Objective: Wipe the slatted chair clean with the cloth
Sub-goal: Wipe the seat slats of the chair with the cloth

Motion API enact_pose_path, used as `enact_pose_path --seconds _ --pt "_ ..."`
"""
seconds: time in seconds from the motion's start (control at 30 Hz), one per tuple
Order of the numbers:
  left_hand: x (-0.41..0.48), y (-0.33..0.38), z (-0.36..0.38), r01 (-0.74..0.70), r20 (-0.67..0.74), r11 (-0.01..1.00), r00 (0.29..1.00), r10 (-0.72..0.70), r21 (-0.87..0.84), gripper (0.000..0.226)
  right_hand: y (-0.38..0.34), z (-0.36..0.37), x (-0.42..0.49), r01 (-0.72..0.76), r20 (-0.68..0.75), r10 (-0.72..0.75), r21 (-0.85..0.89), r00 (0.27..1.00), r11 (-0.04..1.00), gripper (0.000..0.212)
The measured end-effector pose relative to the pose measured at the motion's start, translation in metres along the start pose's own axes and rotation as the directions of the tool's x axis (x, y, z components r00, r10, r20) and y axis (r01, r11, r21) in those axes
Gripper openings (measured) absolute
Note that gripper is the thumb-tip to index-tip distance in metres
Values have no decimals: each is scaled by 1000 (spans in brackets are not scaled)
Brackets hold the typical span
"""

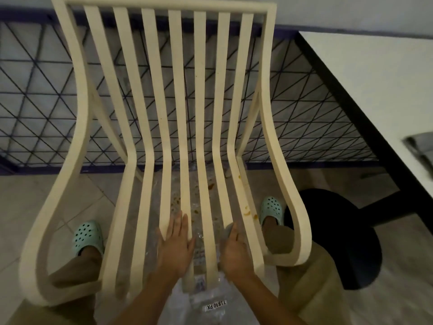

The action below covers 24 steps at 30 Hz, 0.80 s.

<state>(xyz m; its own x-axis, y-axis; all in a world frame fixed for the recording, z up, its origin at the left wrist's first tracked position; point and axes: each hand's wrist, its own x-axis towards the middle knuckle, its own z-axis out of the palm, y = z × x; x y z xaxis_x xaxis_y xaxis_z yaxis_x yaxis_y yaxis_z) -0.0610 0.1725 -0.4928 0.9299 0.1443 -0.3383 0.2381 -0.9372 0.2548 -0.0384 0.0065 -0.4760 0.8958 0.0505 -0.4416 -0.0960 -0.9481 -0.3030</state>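
A cream slatted chair [178, 95] stands in front of me, its seat slats running toward me. My left hand [174, 245] lies flat with straight fingers on the middle seat slats. My right hand [234, 249] curls round a small greyish cloth [229, 229] pressed against a slat right of centre. Brown stains [248, 213] mark the right-hand slats, and more stains [175, 202] show between the middle ones. Clear plastic wrap [210, 299] with a label lies under the seat.
A white table with a dark frame [365, 90] stands at the right, a black round base [339, 235] beneath it. A black wire-grid fence [35, 102] runs behind the chair. My feet in mint clogs [87, 238] stand on the tiled floor either side.
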Motion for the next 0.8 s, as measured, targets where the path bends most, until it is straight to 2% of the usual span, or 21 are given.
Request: enact_pose_path --seconds 0.07,0.13,0.2,0.27,0.33,0.4,0.5,0.57,0.63,0.73,0.8 --pt "1 1 -3 -2 6 1000 1000 2 -12 88 3 -8 -9 11 25 -14 121 1000 993 68" --pt "1 1 -5 -6 12 1000 1000 6 -22 90 5 -16 -16 81 -50 -74 169 996 982 67" --pt "0 -1 -4 -10 16 999 1000 10 -34 91 1 -19 -26 185 -145 -168 115 975 976 73" --pt "-1 -4 -3 -18 10 997 1000 19 -69 93 -8 -5 -36 244 -101 -237 73 966 967 76" --pt "-1 -7 -6 -34 -13 993 999 33 -113 90 -20 16 -48 304 -46 -306 -43 951 952 71" --pt "2 -12 -5 -38 -11 987 999 37 -159 77 -26 39 -46 262 21 -261 -75 965 962 66" --pt "11 -19 -6 -41 -32 985 999 36 -165 76 -37 49 -35 143 -74 -149 -73 986 987 65" --pt "18 -20 -7 -32 -25 990 999 29 -136 77 -44 43 -30 123 -63 -122 13 991 992 62" --pt "26 -18 -12 -28 -21 993 999 26 -113 70 -41 46 -17 102 -67 -103 -10 992 995 60" --pt "37 -15 -15 -21 -9 997 1000 20 -78 66 -40 48 6 40 -76 -46 -80 996 996 68" --pt "47 -13 -15 -16 -4 998 1000 16 -55 74 -57 38 17 50 -27 -50 -24 998 998 97"
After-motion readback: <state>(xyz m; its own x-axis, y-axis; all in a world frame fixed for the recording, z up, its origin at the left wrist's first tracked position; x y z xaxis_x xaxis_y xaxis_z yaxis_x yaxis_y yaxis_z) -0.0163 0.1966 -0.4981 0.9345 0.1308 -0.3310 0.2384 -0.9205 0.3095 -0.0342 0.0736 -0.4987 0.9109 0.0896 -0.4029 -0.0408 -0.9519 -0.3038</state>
